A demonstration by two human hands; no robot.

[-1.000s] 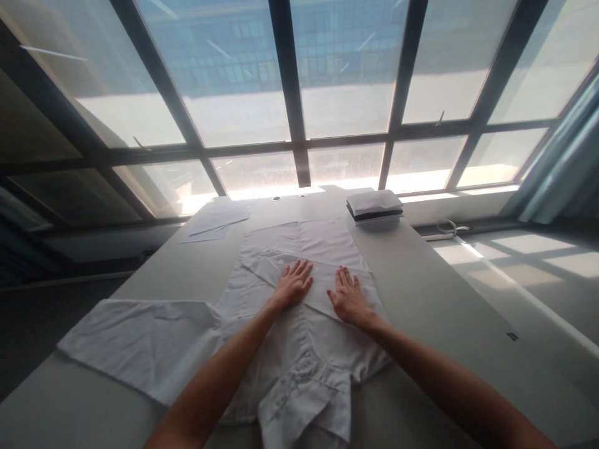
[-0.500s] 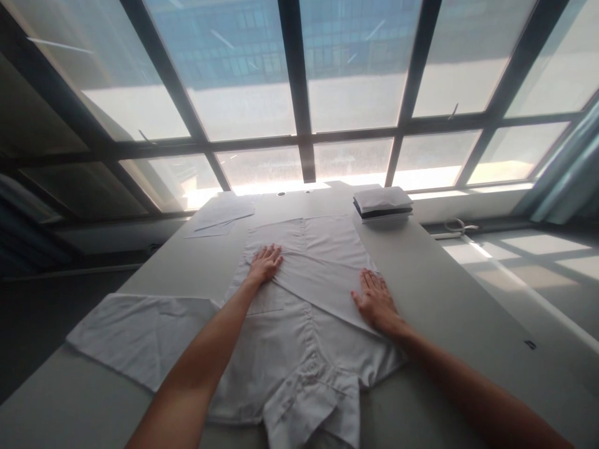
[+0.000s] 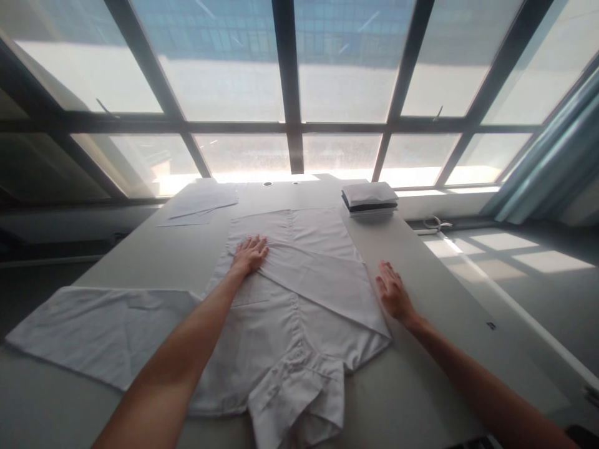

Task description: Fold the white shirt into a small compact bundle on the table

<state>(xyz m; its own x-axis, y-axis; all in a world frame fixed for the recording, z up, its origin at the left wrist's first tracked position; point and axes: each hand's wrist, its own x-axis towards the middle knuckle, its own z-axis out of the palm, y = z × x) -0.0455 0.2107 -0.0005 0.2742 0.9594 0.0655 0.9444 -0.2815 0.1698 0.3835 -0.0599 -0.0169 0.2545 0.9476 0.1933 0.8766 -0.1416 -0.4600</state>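
A white button-up shirt [image 3: 262, 349] lies front side up on the white table, its collar toward me and its hem toward the window. One sleeve [image 3: 322, 277] is folded slantwise across the body, while the other sleeve [image 3: 103, 330] stretches out to the left. On the cuff end of the folded sleeve rests my left hand [image 3: 251, 254], fingers spread flat. My right hand [image 3: 394, 292] hovers or rests just off the shirt's right edge, fingers extended and holding nothing; whether it touches the table I cannot tell.
Several folded garments, white and dark, form a stack [image 3: 369, 199] at the table's far right. Sheets of paper [image 3: 203, 202] lie at the far left. Behind the table [image 3: 435, 287] stands a large window, with a blue curtain [image 3: 547, 156] to the right. A small dark mark [image 3: 490, 325] shows near the right edge.
My right hand has lifted off the folded sleeve and moved right, past the shirt's edge. My left hand stays on the cuff. The camera view has shifted slightly.
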